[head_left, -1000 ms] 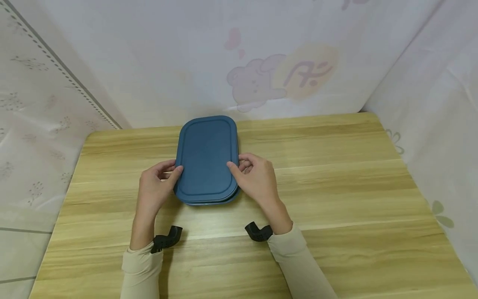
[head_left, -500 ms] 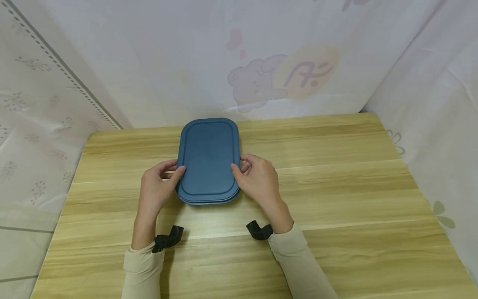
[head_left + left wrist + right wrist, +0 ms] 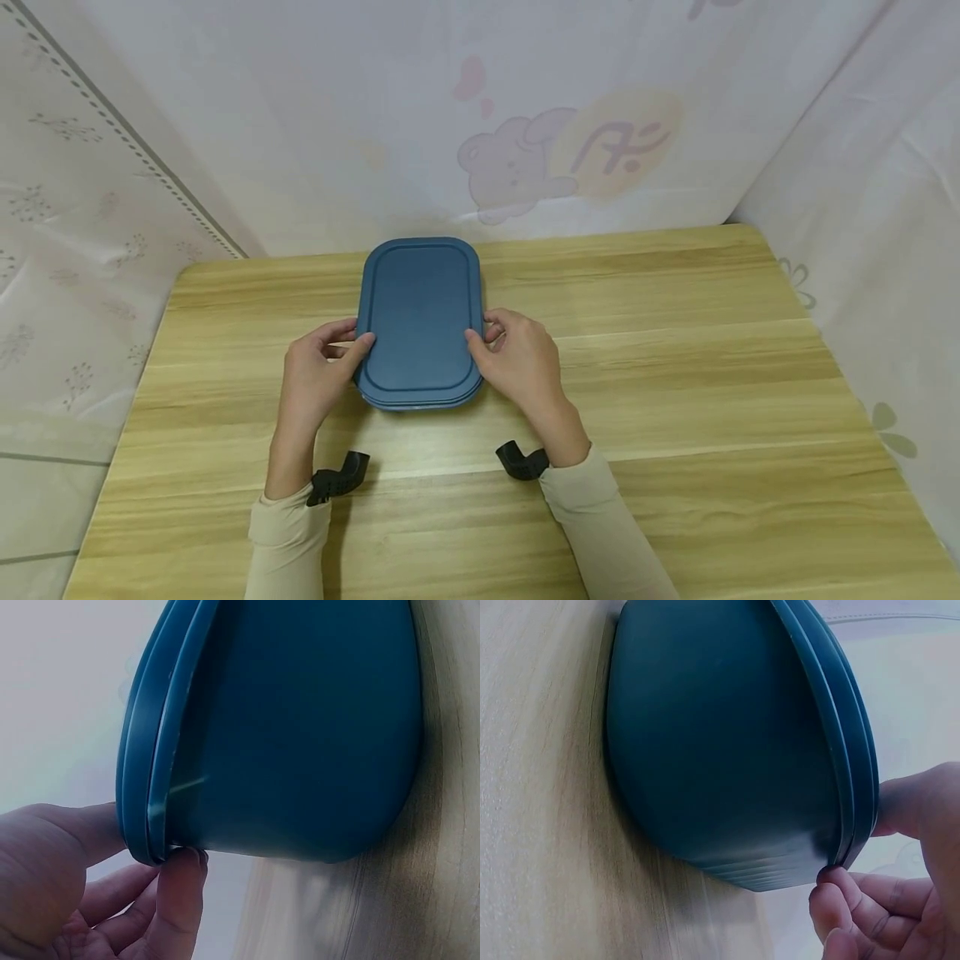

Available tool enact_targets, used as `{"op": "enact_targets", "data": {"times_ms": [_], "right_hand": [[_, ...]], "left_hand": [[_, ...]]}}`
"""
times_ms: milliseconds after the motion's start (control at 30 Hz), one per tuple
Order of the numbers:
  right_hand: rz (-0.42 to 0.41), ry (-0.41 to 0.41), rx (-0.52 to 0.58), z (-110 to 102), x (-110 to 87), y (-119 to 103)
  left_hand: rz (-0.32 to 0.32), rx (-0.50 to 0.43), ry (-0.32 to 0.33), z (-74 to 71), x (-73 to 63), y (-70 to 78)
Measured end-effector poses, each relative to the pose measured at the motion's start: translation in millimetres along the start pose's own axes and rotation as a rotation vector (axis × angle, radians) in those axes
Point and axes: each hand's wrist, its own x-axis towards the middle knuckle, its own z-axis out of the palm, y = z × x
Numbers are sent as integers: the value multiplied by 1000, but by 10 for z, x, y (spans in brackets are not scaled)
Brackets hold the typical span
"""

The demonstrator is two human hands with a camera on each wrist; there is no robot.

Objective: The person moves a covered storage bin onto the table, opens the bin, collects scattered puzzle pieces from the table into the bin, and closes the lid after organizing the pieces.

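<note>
A blue rectangular storage box (image 3: 300,735) with rounded corners stands on the table, its matching blue lid (image 3: 422,321) lying over the top. My left hand (image 3: 318,367) pinches the left edge, thumb on the lid and fingers under the box's rim (image 3: 180,720). On the opposite side my right hand (image 3: 521,358) does the same, with its fingertips (image 3: 832,904) beneath the rim. Both wrist views show the lid's edge lying along the rim, with a thin dark line between them. What the box contains is hidden.
The wood-grain table (image 3: 675,375) extends to both sides and in front of the box. A patterned cloth (image 3: 337,125) hangs behind its back edge, and more cloth hangs at the left and right. Black wrist mounts (image 3: 341,479) sit on both forearms.
The lid has shifted slightly toward me and down, and the gap at its near edge has narrowed. Both hands have kept their hold, moving slightly right in view.
</note>
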Motion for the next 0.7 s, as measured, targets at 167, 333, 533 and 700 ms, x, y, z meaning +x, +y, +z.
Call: {"op": "enact_targets", "data": {"times_ms": [167, 333, 533, 700], "right_hand": [[21, -20, 3, -6, 0, -7], [34, -59, -4, 0, 3, -8], [43, -111, -1, -14, 12, 1], [43, -133, 22, -38, 9, 8]], "left_hand": [[-5, -16, -6, -1, -4, 7], [-18, -17, -10, -11, -13, -2], [-50, -32, -47, -41, -19, 3], [-72, -51, -73, -45, -12, 16]]}}
